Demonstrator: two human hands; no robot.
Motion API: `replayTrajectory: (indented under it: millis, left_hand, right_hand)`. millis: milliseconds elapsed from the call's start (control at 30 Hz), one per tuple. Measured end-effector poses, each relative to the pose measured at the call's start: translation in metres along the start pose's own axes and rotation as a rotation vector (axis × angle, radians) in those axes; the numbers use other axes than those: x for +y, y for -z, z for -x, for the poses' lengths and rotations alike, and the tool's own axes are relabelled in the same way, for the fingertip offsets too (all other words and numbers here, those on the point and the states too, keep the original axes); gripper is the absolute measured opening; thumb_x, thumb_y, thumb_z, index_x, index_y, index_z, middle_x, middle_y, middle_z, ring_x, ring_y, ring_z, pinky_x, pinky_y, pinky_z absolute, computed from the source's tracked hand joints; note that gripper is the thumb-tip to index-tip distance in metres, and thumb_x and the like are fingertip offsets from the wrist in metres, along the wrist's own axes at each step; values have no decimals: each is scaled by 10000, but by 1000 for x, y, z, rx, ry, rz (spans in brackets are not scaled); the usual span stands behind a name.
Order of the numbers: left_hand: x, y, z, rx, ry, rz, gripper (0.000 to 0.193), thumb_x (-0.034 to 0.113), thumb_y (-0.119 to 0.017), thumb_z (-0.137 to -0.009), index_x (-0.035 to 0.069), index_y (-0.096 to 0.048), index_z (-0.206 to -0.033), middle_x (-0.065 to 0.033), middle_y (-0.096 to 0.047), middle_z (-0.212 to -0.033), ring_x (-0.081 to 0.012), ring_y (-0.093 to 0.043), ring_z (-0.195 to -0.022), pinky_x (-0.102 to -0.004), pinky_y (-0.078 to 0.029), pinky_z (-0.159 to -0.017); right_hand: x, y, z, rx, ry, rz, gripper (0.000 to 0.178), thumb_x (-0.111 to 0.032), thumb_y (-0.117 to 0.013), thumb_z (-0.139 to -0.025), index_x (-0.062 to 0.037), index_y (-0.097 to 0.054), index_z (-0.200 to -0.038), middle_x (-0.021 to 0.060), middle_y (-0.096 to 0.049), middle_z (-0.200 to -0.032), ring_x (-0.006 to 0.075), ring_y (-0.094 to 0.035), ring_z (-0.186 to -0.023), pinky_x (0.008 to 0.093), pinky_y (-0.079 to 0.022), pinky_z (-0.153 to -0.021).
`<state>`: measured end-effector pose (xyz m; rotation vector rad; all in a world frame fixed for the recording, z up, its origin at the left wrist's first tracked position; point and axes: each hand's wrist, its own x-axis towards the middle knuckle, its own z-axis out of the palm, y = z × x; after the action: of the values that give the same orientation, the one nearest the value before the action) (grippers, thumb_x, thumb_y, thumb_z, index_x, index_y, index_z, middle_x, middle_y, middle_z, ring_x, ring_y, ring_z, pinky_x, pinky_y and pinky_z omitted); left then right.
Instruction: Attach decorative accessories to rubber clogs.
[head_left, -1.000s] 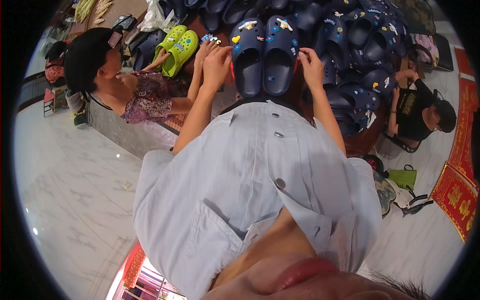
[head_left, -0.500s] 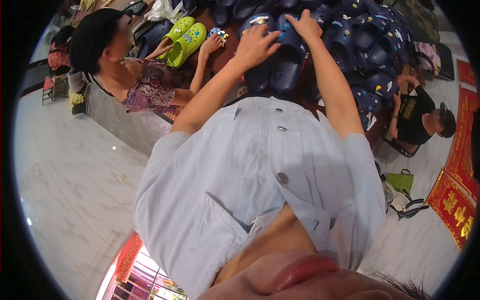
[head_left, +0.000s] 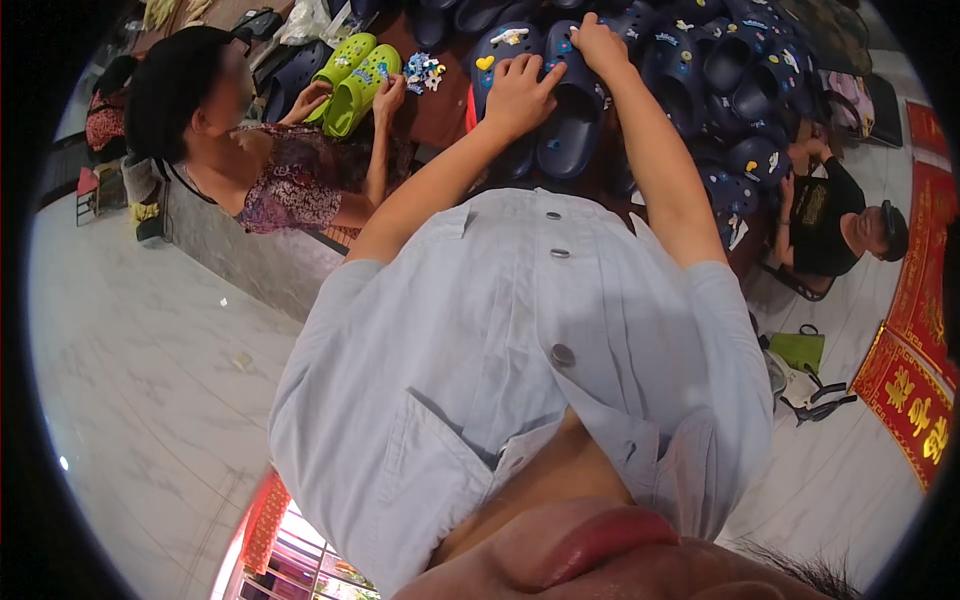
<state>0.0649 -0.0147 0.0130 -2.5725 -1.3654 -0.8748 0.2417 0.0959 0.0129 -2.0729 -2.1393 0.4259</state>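
A pair of navy clogs lies in front of me with the toes pointing away. The left clog (head_left: pixel 490 42) carries a white figure charm and a yellow heart charm (head_left: pixel 485 63). My left hand (head_left: pixel 520 98) is closed over its upper, thumb toward the other shoe. On the right clog (head_left: pixel 572 135) small blue charms show. My right hand (head_left: pixel 602 50) grips this clog's front, thumb and fingers bent; whether a small charm is between them is hidden.
Many navy clogs (head_left: pixel 728 62) are heaped to the right. At left a co-worker in a black cap handles lime-green clogs (head_left: pixel 352 95), near a pile of small charms (head_left: pixel 425 74). Another person (head_left: pixel 840 210) sits at right. A green bag (head_left: pixel 797 350) rests on the floor.
My left hand's spread fingers have drawn together on the left clog, and the yellow heart now shows. My right hand's fingers have bent inward. The co-worker's hand moved from the charms to the green clogs.
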Motion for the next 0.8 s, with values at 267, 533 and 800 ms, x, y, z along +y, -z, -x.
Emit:
replayTrajectory:
  millis: [267,533,800]
  left_hand:
    - [1,3,0,-5,0,4,553,237,-711,-676,220,-586,-1215,-78,-568,-1075,-264,-540,-1078,-439,-399,-892]
    - [1,5,0,28,-19,9,518,212,-706,-670,180,-604,-1177,-107,-570,-1032,-284,-546,-1050,-447,-407,-875]
    - [3,9,-4,19,-33,23,515,211,-698,-674,171,-605,-1179,-109,-563,-1016,-284,-546,-1043,-435,-412,-864]
  right_hand:
    - [32,0,-6,-53,184,-121,316,-176,-583,-850,0,-486,-1095,302,-639,-1023,466,-609,-1007,515,-488,-873]
    - [69,-7,46,124,-271,-1027,187,-236,-566,-876,-53,-595,-904,68,-627,-687,119,-609,-535,266,-454,-447]
    - [36,-21,79,211,-288,-471,410,-481,-656,-827,-87,-565,-895,154,-669,-800,388,-651,-824,474,-477,-756]
